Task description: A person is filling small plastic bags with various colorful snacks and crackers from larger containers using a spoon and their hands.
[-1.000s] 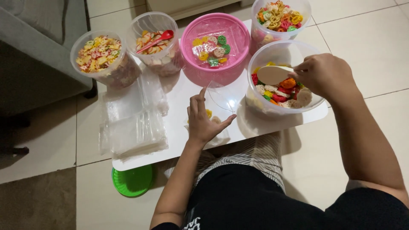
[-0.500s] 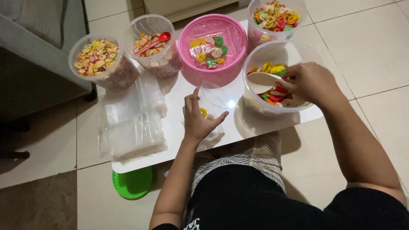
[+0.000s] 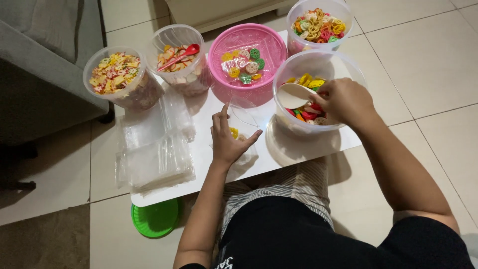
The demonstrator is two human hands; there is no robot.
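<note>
My left hand (image 3: 226,139) rests on the white table (image 3: 289,149), holding a small clear plastic bag (image 3: 242,115) upright with its mouth apart; a few yellow crackers lie inside it. My right hand (image 3: 343,99) grips a pale scoop (image 3: 294,94) inside a clear tub (image 3: 318,62) of red, yellow, green and white flower-shaped crackers. The scoop's bowl points left, toward the bag.
A pink tub (image 3: 249,40) holds a filled bag of crackers. Behind stand three more clear tubs (image 3: 122,74) of mixed crackers, one (image 3: 179,52) with a red spoon (image 3: 181,54), one (image 3: 318,22) at the back right. A stack of clear bags (image 3: 154,149) lies left. A green lid (image 3: 155,219) sits on the floor.
My right hand has lowered the scoop deeper into the tub of crackers. My left hand keeps its hold on the bag; the view has shifted slightly.
</note>
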